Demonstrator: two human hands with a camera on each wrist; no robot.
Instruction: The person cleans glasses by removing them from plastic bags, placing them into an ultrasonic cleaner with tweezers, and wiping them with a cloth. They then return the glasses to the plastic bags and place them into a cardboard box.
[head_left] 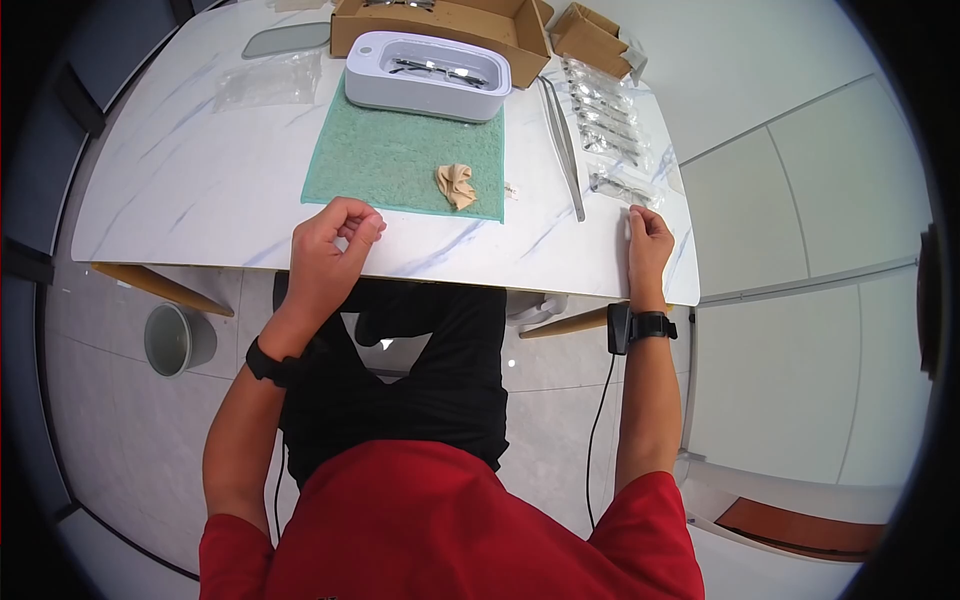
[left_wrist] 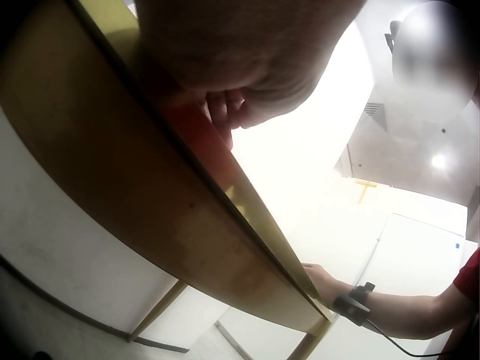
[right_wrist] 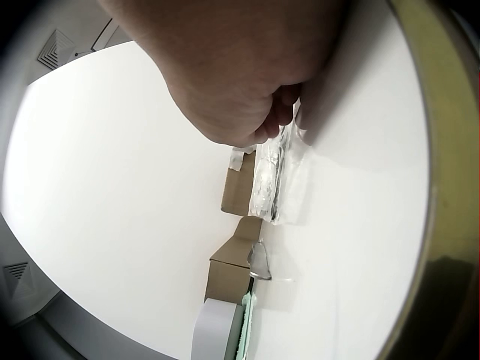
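Observation:
I sit at a white marble table (head_left: pixel 200 180). My left hand (head_left: pixel 335 240) rests at its front edge with fingers curled against the thumb, nothing visible in them; from below, the left wrist view shows those fingers (left_wrist: pixel 225 105) over the table's edge (left_wrist: pixel 150 202). My right hand (head_left: pixel 648 240) lies near the right corner, and its curled fingers (right_wrist: pixel 270 124) pinch the near end of a clear bag of glasses (right_wrist: pixel 274 180) (head_left: pixel 622 187). Ahead, a white cleaning tub (head_left: pixel 428 75) with glasses (head_left: pixel 440 68) inside stands on a green towel (head_left: pixel 400 160).
A crumpled beige cloth (head_left: pixel 457 185) lies on the towel. Long metal tongs (head_left: pixel 565 150) and a row of bagged glasses (head_left: pixel 605 115) sit to the right. Cardboard boxes (head_left: pixel 440 22) (head_left: pixel 590 38) stand behind. An empty bag (head_left: pixel 265 85) lies left; a bin (head_left: pixel 178 338) is on the floor.

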